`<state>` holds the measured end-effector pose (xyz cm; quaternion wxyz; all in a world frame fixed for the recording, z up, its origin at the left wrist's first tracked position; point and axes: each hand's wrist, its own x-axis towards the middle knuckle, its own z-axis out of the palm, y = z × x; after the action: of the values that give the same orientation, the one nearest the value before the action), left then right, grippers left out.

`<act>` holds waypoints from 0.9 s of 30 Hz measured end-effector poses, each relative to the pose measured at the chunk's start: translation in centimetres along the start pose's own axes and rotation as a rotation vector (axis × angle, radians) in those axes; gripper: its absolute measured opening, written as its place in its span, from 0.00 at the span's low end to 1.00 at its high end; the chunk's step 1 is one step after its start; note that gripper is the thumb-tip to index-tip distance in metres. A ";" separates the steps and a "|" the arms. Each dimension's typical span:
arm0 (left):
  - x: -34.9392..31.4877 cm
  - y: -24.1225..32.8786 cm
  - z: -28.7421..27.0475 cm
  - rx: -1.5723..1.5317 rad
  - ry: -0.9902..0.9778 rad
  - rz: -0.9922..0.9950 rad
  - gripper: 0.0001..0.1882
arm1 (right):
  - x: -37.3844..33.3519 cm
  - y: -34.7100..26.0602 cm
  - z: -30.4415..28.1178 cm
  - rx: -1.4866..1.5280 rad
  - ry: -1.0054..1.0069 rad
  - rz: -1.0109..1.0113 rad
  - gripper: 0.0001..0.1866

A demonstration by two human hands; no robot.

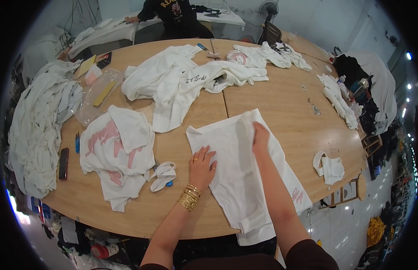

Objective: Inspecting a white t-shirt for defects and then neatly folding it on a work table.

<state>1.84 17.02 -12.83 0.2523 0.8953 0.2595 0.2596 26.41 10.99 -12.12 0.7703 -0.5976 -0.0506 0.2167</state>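
Observation:
In front of me a white garment (238, 171) lies spread lengthwise on the wooden table, with small pink lettering near its lower right corner. Part of it is folded over, and its near end hangs past the table edge. My left hand (202, 167), wearing rings and gold bangles, rests flat on its left side with fingers spread. Toward the far end, my right hand (260, 138) grips the raised edge of the folded layer; its fingertips are partly hidden. Left of my left hand lie a white strip of fabric (164, 175) and a white garment with pink print (116, 150).
A big heap of white garments (38, 126) covers the table's left side. Nearby are a phone (64, 164) and blue snips (77, 142). More white garments (173, 85) lie across the far side. A small white piece (330, 168) sits at right. Another person (175, 18) is behind the table.

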 end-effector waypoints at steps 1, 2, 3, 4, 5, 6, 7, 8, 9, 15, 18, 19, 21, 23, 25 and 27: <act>0.0 -0.1 0.1 0.005 -0.003 -0.002 0.18 | 0.5 -1.2 -0.6 0.438 -0.016 0.207 0.09; 0.1 -0.3 0.0 0.007 -0.001 -0.010 0.18 | -0.3 -2.6 0.0 0.433 -0.020 0.213 0.09; -0.1 -0.6 -0.4 0.018 0.002 -0.020 0.18 | -1.8 -4.5 1.1 0.536 -0.066 0.225 0.09; -0.2 -0.4 -0.4 0.019 0.002 -0.021 0.18 | -2.8 -6.0 1.7 0.635 -0.103 0.226 0.09; -0.1 -0.2 -0.3 0.014 -0.003 -0.033 0.18 | -3.0 -6.3 2.2 0.626 -0.099 0.236 0.09; 0.1 -0.2 -0.3 -0.009 0.008 -0.021 0.18 | -3.1 -6.2 3.1 0.566 -0.100 0.121 0.09; 0.2 -0.1 -0.2 -0.031 0.020 -0.011 0.18 | -3.4 -5.9 4.0 0.505 -0.104 0.009 0.09; 0.0 -0.4 -0.5 -0.022 0.021 -0.037 0.18 | -5.5 -5.9 6.8 0.422 -0.099 -0.086 0.09; 0.0 -0.6 -0.7 -0.046 0.034 -0.039 0.19 | -7.0 -5.1 9.0 0.340 -0.122 -0.096 0.08; 0.5 -1.2 0.5 -0.218 0.130 -0.212 0.18 | -9.4 3.9 11.5 -0.212 -0.598 0.266 0.12; 0.0 -1.4 -0.2 -0.202 0.408 -0.214 0.12 | -6.9 3.3 10.7 -0.489 -0.563 -0.093 0.14; -0.3 -1.7 -0.3 -0.188 0.426 -0.231 0.12 | -5.5 2.7 10.3 -0.746 -0.509 -0.260 0.14; 0.0 -2.5 -0.2 -0.405 0.423 -0.404 0.11 | -3.3 1.6 8.6 -0.871 -0.385 -0.608 0.15; 2.4 -1.1 -2.1 -0.477 0.273 -0.590 0.16 | 0.2 0.3 5.0 -1.063 -0.127 -0.574 0.21; 3.6 -2.6 -1.7 -0.418 0.443 -0.606 0.22 | 1.6 0.5 3.9 -1.177 0.049 -0.439 0.25; 5.4 -3.5 -1.3 -0.105 0.504 -0.510 0.24 | 5.0 1.7 0.2 -0.930 0.009 -0.291 0.25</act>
<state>3.85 23.23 -12.15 0.2828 0.6957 0.5146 0.4138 30.37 13.41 -14.60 0.4443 -0.8661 -0.2216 0.0586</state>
